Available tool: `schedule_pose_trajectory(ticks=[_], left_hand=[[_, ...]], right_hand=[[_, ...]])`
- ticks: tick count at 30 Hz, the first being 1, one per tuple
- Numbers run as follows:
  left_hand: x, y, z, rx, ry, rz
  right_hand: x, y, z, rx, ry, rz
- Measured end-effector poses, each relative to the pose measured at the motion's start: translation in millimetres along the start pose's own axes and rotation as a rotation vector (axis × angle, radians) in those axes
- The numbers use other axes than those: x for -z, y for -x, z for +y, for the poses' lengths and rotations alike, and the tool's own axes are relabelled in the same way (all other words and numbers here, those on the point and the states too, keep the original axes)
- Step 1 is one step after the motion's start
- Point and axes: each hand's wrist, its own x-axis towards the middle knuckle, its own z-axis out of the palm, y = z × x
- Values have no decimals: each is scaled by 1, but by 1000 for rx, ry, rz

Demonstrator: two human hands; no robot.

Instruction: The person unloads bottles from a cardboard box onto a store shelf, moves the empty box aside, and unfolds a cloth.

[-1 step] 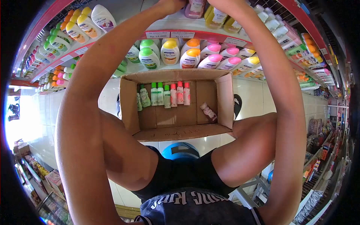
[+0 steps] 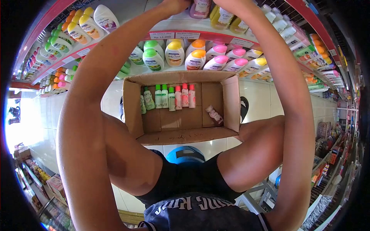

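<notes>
At the top edge of the view, my left hand (image 2: 178, 5) reaches to the upper shelf, beside a purple-pink lotion bottle (image 2: 200, 9). My right hand (image 2: 230, 4) is on the other side of that bottle, above yellow lotion bottles (image 2: 221, 18). The frame's edge cuts off the fingers of both hands, so any grip is hidden. Below my arms, an open cardboard box (image 2: 181, 138) holds several small green bottles (image 2: 165, 98) and pink-red bottles (image 2: 185, 96) along its far side. A small pale pink bottle (image 2: 214, 114) lies tilted in its right part.
The lower shelf holds white bottles with green (image 2: 153, 59), yellow (image 2: 175, 53) and pink caps (image 2: 216, 62). A red shelf edge with price labels (image 2: 162, 35) runs above them. A blue stool (image 2: 185, 154) is under me. Stocked racks (image 2: 327, 165) stand at right.
</notes>
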Motion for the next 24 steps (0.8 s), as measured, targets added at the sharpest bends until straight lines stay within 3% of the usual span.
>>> schedule_pose_trajectory(ticks=[8, 11, 13, 14, 17, 19, 24], left_hand=[[-4, -4, -6, 1, 340, -93], [5, 9, 32, 31, 354, -72], [8, 18, 63, 177, 739, -23], [7, 14, 63, 175, 735, -22], [0, 9, 59, 211, 730, 99], [-6, 14, 59, 119, 541, 255], [-3, 20, 60, 82, 536, 255]], right_hand=[[11, -2, -1, -118, -93, -1], [-3, -10, 22, -187, -198, 174], [8, -14, 23, -253, -195, 64], [12, -15, 26, -322, -191, -45], [12, -20, 31, -293, -213, -89], [12, -23, 32, -291, -223, -120], [-8, -36, 55, -235, -374, -152]])
